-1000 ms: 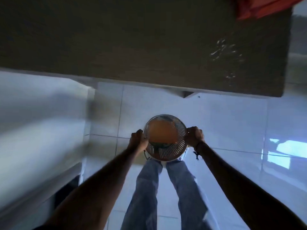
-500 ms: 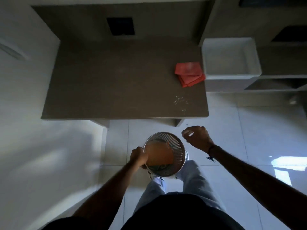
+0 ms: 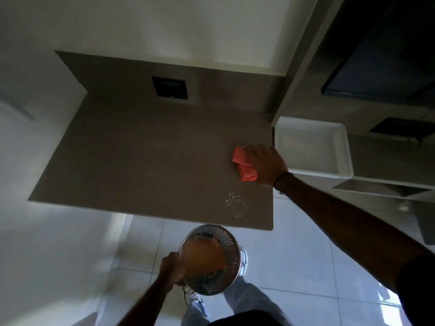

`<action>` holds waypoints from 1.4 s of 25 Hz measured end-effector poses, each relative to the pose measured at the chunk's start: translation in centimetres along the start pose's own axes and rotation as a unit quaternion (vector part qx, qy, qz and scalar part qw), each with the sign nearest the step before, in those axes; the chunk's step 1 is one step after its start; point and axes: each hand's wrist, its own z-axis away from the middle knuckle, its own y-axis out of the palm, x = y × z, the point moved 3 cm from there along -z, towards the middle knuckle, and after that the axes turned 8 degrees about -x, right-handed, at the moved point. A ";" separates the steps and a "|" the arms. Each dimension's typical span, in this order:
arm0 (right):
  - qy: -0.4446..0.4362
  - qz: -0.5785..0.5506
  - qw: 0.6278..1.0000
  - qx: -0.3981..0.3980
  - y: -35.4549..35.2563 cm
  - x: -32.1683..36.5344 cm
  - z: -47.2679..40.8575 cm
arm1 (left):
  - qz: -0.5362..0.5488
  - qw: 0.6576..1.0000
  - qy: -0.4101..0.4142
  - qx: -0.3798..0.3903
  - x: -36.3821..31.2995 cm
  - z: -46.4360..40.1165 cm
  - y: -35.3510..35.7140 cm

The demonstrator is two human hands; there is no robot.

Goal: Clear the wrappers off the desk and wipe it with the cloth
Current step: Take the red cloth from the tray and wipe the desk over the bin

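Note:
A folded red cloth (image 3: 242,164) lies near the right end of the brown desk (image 3: 146,161). My right hand (image 3: 266,164) rests flat on top of it, covering its right part. My left hand (image 3: 170,269) grips the rim of a round metal mesh bin (image 3: 229,252) held low in front of the desk, above the floor. Orange wrapper material (image 3: 203,254) lies inside the bin. Small pale crumbs or bits (image 3: 234,200) are scattered on the desk near its front right corner.
A white rectangular tub (image 3: 341,158) sits on a lower shelf just right of the desk. A dark socket panel (image 3: 170,87) is set in the wall behind the desk. White tiled floor (image 3: 294,255) and my legs are below.
My right hand let go of the bin and reached forward onto the red cloth. My left hand alone holds the bin now. My head rose, so the whole desk shows.

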 end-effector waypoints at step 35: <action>0.272 -0.341 0.897 -0.074 2.4 10.1 10.5 | 0.034 0.999 -0.015 0.021 1.5 -1.7 -0.9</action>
